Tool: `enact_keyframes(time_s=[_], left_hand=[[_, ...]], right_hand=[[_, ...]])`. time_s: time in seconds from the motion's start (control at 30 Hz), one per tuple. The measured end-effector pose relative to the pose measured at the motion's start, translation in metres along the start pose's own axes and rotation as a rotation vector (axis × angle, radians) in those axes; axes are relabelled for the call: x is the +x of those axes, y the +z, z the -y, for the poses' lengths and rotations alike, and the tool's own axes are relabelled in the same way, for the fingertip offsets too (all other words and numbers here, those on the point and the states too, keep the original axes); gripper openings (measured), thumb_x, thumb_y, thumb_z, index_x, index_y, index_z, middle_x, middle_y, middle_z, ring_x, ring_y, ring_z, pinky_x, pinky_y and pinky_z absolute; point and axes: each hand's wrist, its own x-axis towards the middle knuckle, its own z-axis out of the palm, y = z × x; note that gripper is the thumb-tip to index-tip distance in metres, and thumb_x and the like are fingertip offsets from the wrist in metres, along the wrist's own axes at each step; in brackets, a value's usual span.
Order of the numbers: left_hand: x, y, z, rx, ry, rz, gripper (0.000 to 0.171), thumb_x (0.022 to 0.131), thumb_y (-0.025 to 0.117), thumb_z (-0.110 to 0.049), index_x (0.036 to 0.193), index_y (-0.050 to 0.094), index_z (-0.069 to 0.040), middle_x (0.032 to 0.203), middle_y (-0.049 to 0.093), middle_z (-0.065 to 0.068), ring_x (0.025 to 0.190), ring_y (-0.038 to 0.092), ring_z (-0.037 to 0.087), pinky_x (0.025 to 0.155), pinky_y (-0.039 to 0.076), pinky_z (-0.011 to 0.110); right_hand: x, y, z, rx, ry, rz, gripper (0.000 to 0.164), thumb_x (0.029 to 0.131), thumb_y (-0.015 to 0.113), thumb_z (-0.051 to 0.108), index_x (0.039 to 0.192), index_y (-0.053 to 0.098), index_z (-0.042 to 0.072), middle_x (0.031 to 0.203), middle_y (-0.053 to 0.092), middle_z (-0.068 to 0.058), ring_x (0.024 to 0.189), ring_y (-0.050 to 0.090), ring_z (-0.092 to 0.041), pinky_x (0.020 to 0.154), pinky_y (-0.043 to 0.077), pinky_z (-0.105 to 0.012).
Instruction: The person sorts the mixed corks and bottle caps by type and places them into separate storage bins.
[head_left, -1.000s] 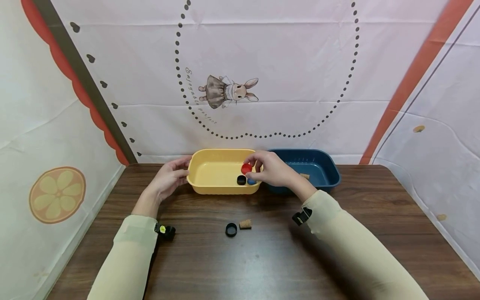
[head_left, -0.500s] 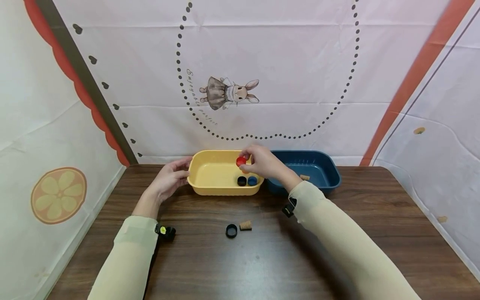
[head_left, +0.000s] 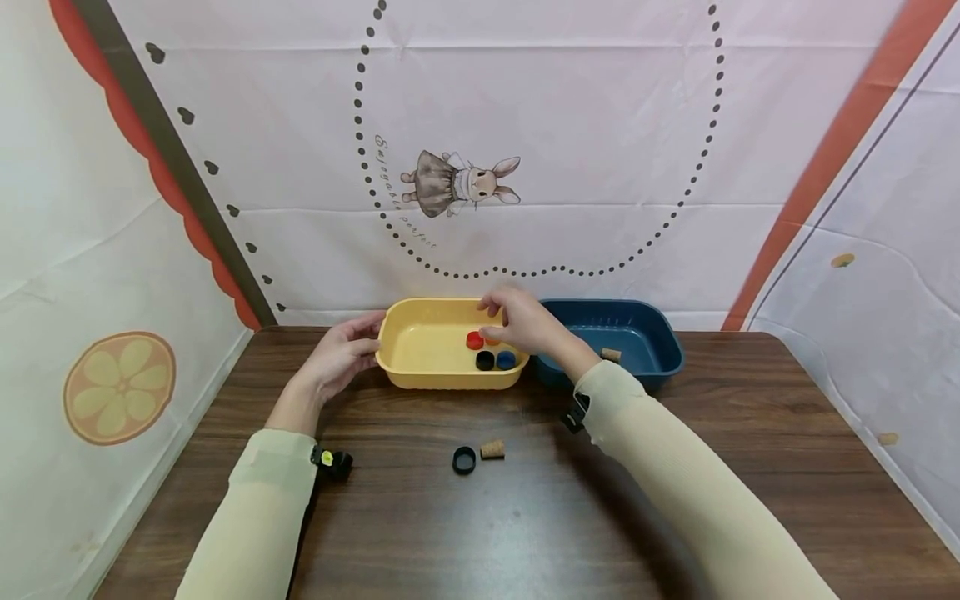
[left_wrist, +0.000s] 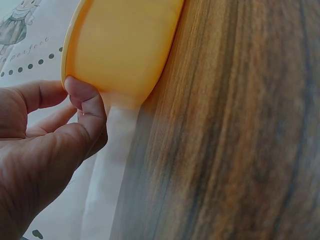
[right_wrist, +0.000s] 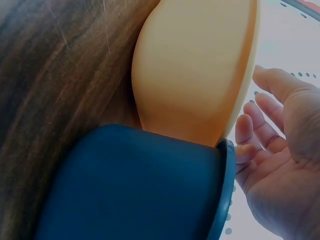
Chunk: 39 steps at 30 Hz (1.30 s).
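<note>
At the left end of the yellow bin (head_left: 420, 379), my left hand (head_left: 341, 354) pinches the rim between thumb and fingers. The left wrist view shows that grip on the yellow bin's rim (left_wrist: 66, 55). Over the right end of the bin hovers my right hand (head_left: 525, 321), fingers spread and holding nothing. Below its fingertips a red bottle cap (head_left: 475, 340) lies on the bin's floor, with an orange cap (head_left: 492, 341) partly covered by the thumb. A black cap (head_left: 485, 360) and a blue cap (head_left: 506, 360) lie side by side nearer the front wall.
A dark blue bin (head_left: 660, 367) stands against the yellow bin's right end, with a cork (head_left: 611, 355) inside. On the wooden table (head_left: 405, 533) in front lie a black cap (head_left: 464, 460) and another cork (head_left: 492, 450). A printed cloth (head_left: 600, 167) hangs behind the bins.
My right hand has moved left and back over the yellow bin with the red cap, then let go of it; the cap now lies inside. My left hand has stayed at the rim.
</note>
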Motion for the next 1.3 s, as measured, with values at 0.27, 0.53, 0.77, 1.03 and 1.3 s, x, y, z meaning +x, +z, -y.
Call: enact_keyframes(time_s=[0.27, 0.53, 0.77, 1.03, 1.3], left_hand=[[0.001, -0.001, 0.000, 0.004, -0.004, -0.003, 0.064, 0.105, 0.052, 0.007, 0.166, 0.032, -0.001, 0.150, 0.036, 0.027, 0.116, 0.056, 0.035, 0.080, 0.058, 0.027], [0.000, -0.002, 0.000, 0.012, 0.000, -0.007, 0.063, 0.106, 0.051, 0.008, 0.165, 0.033, -0.001, 0.149, 0.037, 0.027, 0.112, 0.058, 0.031, 0.081, 0.058, 0.027], [-0.002, -0.001, -0.003, 0.008, -0.006, -0.010, 0.063, 0.106, 0.052, 0.007, 0.165, 0.033, -0.002, 0.149, 0.037, 0.026, 0.111, 0.059, 0.028, 0.081, 0.058, 0.027], [-0.002, 0.000, -0.004, -0.001, -0.020, -0.027, 0.063, 0.105, 0.054, 0.006, 0.165, 0.036, -0.004, 0.144, 0.041, 0.022, 0.107, 0.058, 0.026, 0.079, 0.058, 0.026], [-0.002, 0.001, -0.004, 0.010, -0.013, -0.005, 0.063, 0.106, 0.052, 0.006, 0.165, 0.034, -0.003, 0.148, 0.038, 0.025, 0.112, 0.059, 0.028, 0.082, 0.058, 0.026]], right_hand=[[-0.016, -0.003, 0.004, 0.035, -0.041, -0.030, 0.032, 0.099, 0.077, 0.020, 0.129, 0.070, 0.009, 0.115, 0.065, -0.012, 0.083, 0.057, -0.021, 0.075, 0.052, -0.037], [-0.035, -0.006, 0.014, 0.083, -0.111, -0.057, 0.033, 0.099, 0.077, 0.022, 0.129, 0.072, 0.008, 0.111, 0.068, -0.011, 0.080, 0.059, -0.017, 0.068, 0.051, -0.036], [-0.049, -0.002, 0.024, 0.120, -0.144, -0.069, 0.034, 0.095, 0.082, 0.020, 0.126, 0.072, 0.011, 0.107, 0.066, 0.001, 0.083, 0.063, -0.012, 0.072, 0.055, -0.034], [-0.065, 0.006, 0.029, 0.154, -0.169, -0.024, 0.032, 0.096, 0.082, 0.021, 0.126, 0.072, 0.017, 0.107, 0.065, 0.006, 0.084, 0.065, -0.011, 0.069, 0.056, -0.031], [-0.081, 0.012, 0.029, 0.191, -0.183, 0.035, 0.035, 0.095, 0.083, 0.023, 0.127, 0.071, 0.014, 0.107, 0.068, -0.002, 0.085, 0.064, -0.009, 0.073, 0.059, -0.033]])
